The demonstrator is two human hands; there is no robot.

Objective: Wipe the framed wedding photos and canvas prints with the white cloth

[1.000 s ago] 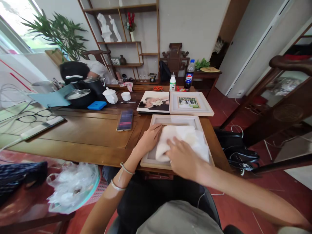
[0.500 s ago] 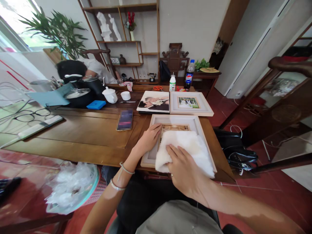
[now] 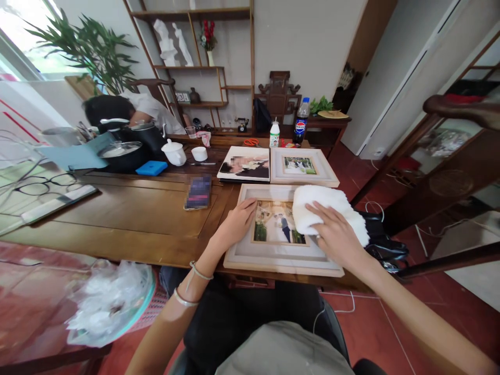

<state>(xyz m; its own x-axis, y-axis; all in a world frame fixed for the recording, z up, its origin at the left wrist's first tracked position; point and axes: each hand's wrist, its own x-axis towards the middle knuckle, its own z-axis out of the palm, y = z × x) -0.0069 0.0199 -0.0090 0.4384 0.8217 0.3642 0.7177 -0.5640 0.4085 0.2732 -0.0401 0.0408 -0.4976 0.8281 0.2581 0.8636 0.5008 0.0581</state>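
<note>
A pale wooden picture frame (image 3: 283,268) lies flat near the table's front edge. Behind its pane shows a photo of a couple (image 3: 273,224), its right part covered by a folded white towel (image 3: 344,205). My left hand (image 3: 239,221) rests with fingers flat across the frame's left side. My right hand (image 3: 332,229) holds the towel against the frame's upper right, fingers spread over the cloth; the towel hangs past the frame's right side. Behind it lie a second framed photo (image 3: 328,174) and a thick photo album (image 3: 246,165).
A phone (image 3: 198,191) lies left of the frame. Farther back stand a white teapot (image 3: 174,152), a cup (image 3: 199,153), a milk bottle (image 3: 274,135) and a cola bottle (image 3: 301,122). Another person (image 3: 128,109) bends down at far left. A bag-lined basket (image 3: 113,302) stands below.
My right hand has slid the towel up and to the right, uncovering most of the photo. My left hand stays on the frame's left side.
</note>
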